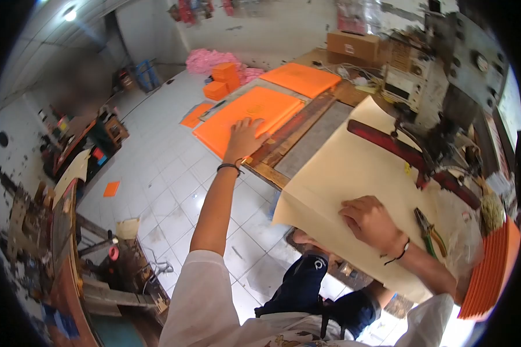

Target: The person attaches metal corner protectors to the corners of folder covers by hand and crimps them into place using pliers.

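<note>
My left hand (246, 137) is stretched out to the front left, fingers spread flat on a stack of orange sheets (266, 107). It grips nothing. My right hand (371, 221) is over a large tan sheet (324, 182), its fingers curled in and no object showing between them. The tan sheet covers the work table beneath a machine's dark red bar (388, 144). Pliers (427, 231) with green and yellow handles lie on the sheet, to the right of my right hand.
A machine head (469, 63) rises at the right. Another orange stack (301, 79) lies farther back, near a cardboard box (353, 47). Orange blocks (217, 89) and pink bundles (205, 61) sit beyond. Orange folded sheets (489, 272) stand at my right. Another bench (69, 272) is at left.
</note>
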